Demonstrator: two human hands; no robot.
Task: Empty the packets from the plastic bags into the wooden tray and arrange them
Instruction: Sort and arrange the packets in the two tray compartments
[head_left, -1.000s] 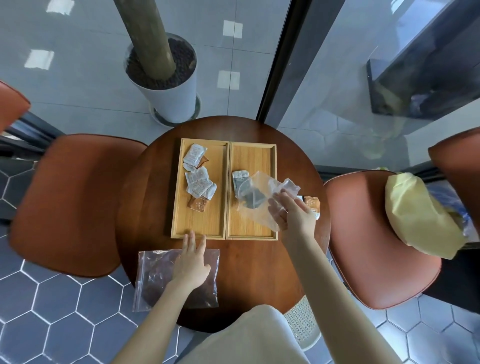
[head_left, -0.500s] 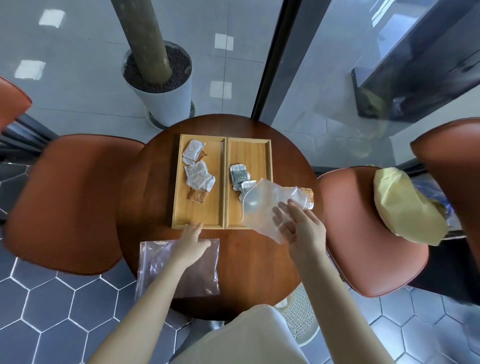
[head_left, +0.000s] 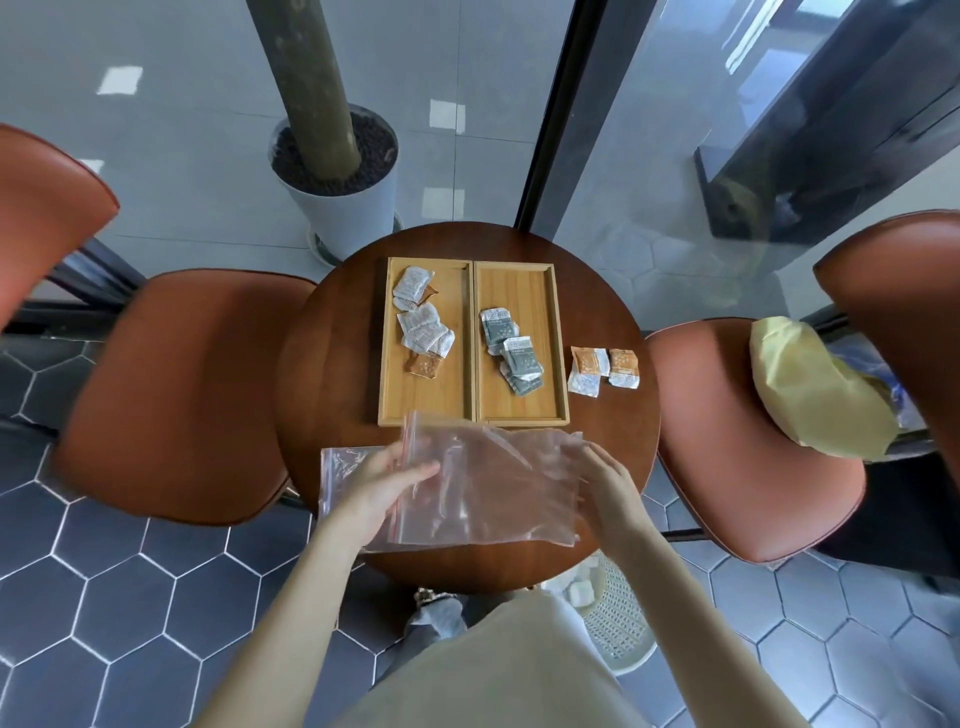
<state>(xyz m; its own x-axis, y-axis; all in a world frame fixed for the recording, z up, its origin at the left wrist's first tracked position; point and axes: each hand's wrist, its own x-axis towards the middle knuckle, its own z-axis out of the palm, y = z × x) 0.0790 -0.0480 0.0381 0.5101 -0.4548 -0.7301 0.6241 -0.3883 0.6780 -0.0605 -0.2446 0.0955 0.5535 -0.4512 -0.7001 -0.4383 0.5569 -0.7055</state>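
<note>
A round wooden table (head_left: 332, 364) holds a wooden tray (head_left: 470, 343) made of two long compartments side by side. The left compartment contains a loose cluster of white packets (head_left: 423, 330) with a couple of brown packets (head_left: 423, 365) partly under them, one near the far end and one at the near end of the cluster. The right compartment holds several dark grey-green packets (head_left: 511, 351) overlapping in a short diagonal line. On the bare table just to the right of the tray lie two orange-and-white packets (head_left: 605, 370), close together but outside the tray. Near the front edge of the table, both hands hold an empty clear plastic bag (head_left: 488, 493) spread out flat just in front of the tray. The left hand (head_left: 387, 486) grips the bag's left edge by the red zip strip, with fingers curled over the plastic. The right hand (head_left: 605, 488) pinches the bag's right edge, fingers bent around it. A second clear plastic bag (head_left: 343, 467) lies flat beneath, sticking out to the left and hanging past the table edge. Brown padded chairs (head_left: 182, 395) stand on either side of the table, and the right one carries a yellow bundle (head_left: 810, 389). Behind the table stands a white plant pot (head_left: 343, 208) with a thick trunk.
</note>
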